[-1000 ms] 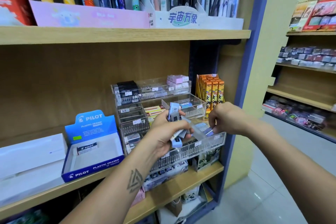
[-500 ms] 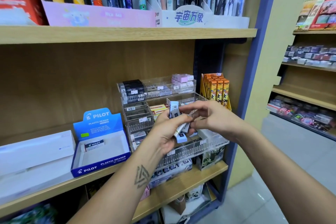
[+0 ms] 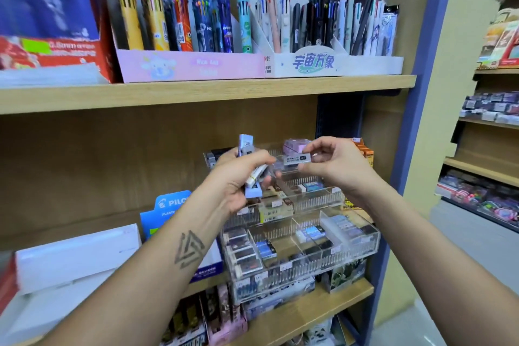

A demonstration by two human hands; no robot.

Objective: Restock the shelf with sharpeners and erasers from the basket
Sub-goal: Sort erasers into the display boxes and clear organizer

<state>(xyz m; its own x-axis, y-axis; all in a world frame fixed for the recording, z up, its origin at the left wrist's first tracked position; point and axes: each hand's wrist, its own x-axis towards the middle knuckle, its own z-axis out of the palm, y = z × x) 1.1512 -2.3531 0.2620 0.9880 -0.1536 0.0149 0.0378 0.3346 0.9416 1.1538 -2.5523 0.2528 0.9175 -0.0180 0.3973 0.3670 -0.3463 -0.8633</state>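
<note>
now left hand (image 3: 238, 180) grips several erasers (image 3: 254, 177); right hand (image 3: 334, 161) pinches one eraser (image 3: 297, 159).

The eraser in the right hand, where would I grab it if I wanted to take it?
Pinch the eraser by its long flat sides near the left end, coming from the left. It lies level, and the right hand pinches its right end, so only the left part is free. The left hand already grips other pieces.

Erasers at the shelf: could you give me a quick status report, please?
Left hand grips a bundle of erasers. Right hand pinches one grey eraser above the clear tiered organizer. Nothing in the way.
</note>
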